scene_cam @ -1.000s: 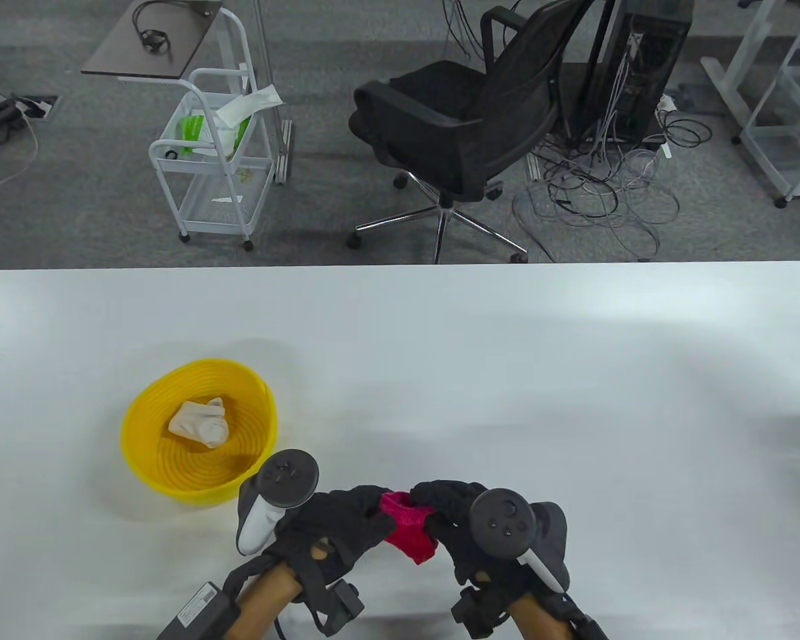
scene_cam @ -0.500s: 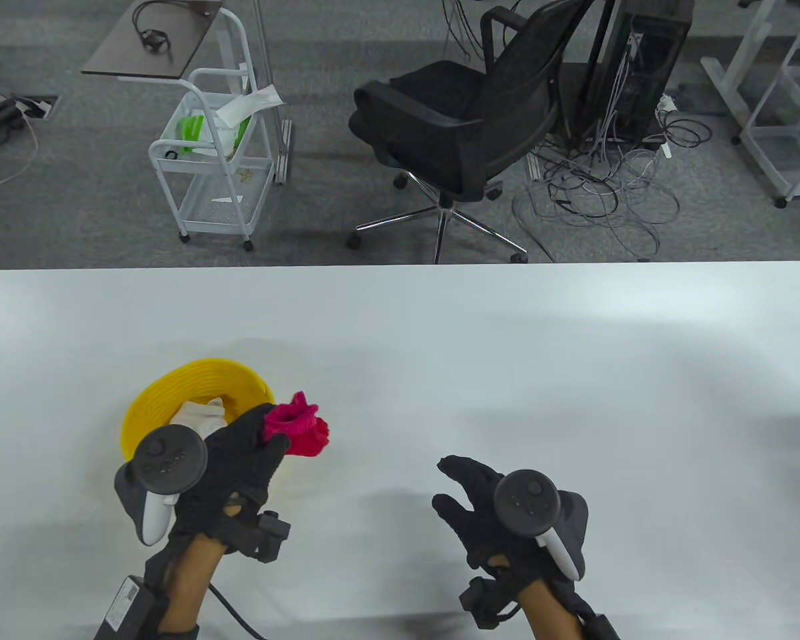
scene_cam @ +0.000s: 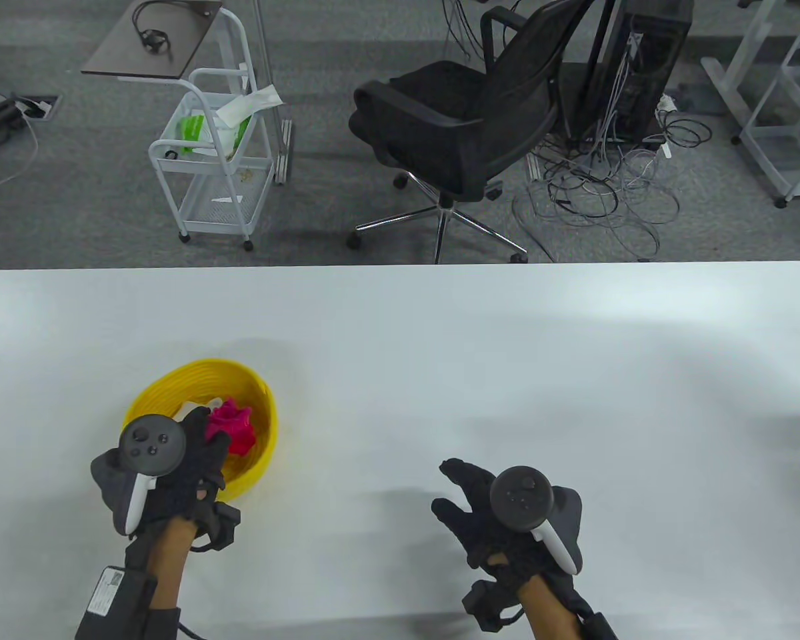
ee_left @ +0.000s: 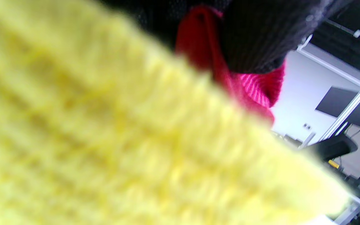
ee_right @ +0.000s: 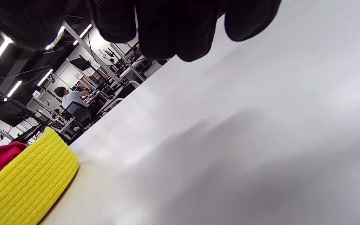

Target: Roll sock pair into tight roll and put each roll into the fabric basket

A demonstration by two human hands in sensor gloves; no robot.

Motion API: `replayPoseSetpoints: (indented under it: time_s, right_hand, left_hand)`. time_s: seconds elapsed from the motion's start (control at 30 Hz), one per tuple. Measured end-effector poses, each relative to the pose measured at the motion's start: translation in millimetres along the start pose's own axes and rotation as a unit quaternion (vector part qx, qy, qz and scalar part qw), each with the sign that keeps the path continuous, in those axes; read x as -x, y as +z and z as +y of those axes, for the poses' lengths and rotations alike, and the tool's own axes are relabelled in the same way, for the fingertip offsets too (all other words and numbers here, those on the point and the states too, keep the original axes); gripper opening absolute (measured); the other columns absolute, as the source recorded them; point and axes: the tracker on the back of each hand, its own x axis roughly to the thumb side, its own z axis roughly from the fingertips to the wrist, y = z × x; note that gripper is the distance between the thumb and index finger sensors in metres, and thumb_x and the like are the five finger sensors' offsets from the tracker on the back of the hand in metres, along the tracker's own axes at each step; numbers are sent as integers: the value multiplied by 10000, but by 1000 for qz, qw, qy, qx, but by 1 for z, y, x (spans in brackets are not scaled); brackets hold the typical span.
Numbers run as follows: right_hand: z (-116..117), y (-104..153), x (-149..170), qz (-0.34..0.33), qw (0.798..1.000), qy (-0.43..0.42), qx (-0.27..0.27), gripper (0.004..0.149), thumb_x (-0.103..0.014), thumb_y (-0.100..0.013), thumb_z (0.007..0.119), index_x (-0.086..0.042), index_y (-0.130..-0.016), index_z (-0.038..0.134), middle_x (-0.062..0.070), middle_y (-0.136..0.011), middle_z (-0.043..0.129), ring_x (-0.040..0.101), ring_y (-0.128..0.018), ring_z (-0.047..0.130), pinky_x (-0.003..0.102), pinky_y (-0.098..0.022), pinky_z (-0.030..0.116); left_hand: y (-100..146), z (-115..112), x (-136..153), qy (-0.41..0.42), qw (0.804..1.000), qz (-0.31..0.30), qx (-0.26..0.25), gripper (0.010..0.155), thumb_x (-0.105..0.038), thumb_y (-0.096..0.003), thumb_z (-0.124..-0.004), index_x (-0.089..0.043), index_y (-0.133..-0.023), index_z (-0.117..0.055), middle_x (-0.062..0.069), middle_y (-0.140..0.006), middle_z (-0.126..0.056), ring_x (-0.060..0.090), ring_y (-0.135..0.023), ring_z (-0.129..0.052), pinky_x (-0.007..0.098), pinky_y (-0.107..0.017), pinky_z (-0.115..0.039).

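While left hand (scene_cam: pixel 173 467) fingers pinch red roll (scene_cam: pixel 232 430) over basket (scene_cam: pixel 263 407) interior, roll at fingertips, right hand (scene_cam: pixel 500 513) relaxed, apart, empty.

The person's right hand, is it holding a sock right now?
No. In the table view the right hand hangs over the bare white table with fingers spread and nothing in it; the pink sock roll is in the left hand.
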Motion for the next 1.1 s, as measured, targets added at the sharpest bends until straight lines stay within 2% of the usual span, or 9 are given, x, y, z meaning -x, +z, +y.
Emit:
replayPoseSetpoints:
  time_s: [0.27,0.37,0.47,0.6,0.77,0.9,1.03,1.1]
  right_hand:
    - [3,-3,1,8,1000,16,-15,720,-651,-364,719,-360,-1004,563,-35,-1091,666,252,-1032,704,560,-725,593]
    - [4,-4,3,12,999,29,-17,722,-652,-363,717,-362,-1005,557,-36,-1095,658,250,-1037,695,562,-726,589]
    - [4,-5,5,18,999,38,-15,726,-654,-363,716,-364,-1008,549,-34,-1100,646,255,-1043,682,565,-728,582]
    - [3,-6,6,22,999,48,-13,751,-658,-358,725,-371,-1020,515,-33,-1116,614,260,-1058,653,569,-734,570]
    - [4,-7,5,27,997,66,-17,788,-676,-353,718,-380,-1037,461,-34,-1147,543,273,-1091,581,583,-749,528]
    - [1,-4,4,17,997,74,-10,804,-694,-352,699,-380,-1043,435,-27,-1162,496,290,-1104,533,592,-750,506]
    - [-2,-3,4,13,998,60,-8,808,-699,-353,691,-374,-1045,430,-15,-1165,485,303,-1104,519,592,-750,495]
    - [-2,-3,5,12,998,59,-10,811,-702,-352,689,-374,-1046,427,-15,-1167,478,305,-1108,507,593,-752,487]
  left_hand:
    - [-2,-20,-5,-57,997,-6,54,597,-435,-393,-812,-209,-942,-757,104,-858,-925,326,-709,-906,500,-559,-672]
    - [-1,-21,-6,-65,996,-6,57,614,-459,-390,-806,-214,-949,-752,110,-878,-914,336,-732,-890,505,-576,-655]
    - [4,-15,-11,-61,997,-23,27,659,-492,-378,-806,-229,-974,-709,102,-942,-850,334,-792,-841,502,-612,-624]
    - [16,-6,-23,-38,998,-47,7,674,-526,-384,-776,-252,-991,-678,100,-1008,-767,340,-873,-768,513,-654,-577]
    - [45,-3,-52,-17,996,-87,17,706,-565,-391,-750,-289,-1025,-609,83,-1077,-670,341,-964,-671,523,-706,-514]
    - [66,-14,-74,32,988,-130,79,741,-591,-389,-741,-308,-1046,-551,77,-1116,-585,342,-1015,-592,537,-734,-459]
    - [77,-32,-82,93,970,-153,164,773,-614,-391,-726,-315,-1061,-483,69,-1147,-482,338,-1053,-504,550,-752,-377]
    - [78,-40,-83,110,964,-155,188,782,-617,-390,-724,-318,-1063,-461,62,-1157,-445,336,-1069,-462,552,-757,-350]
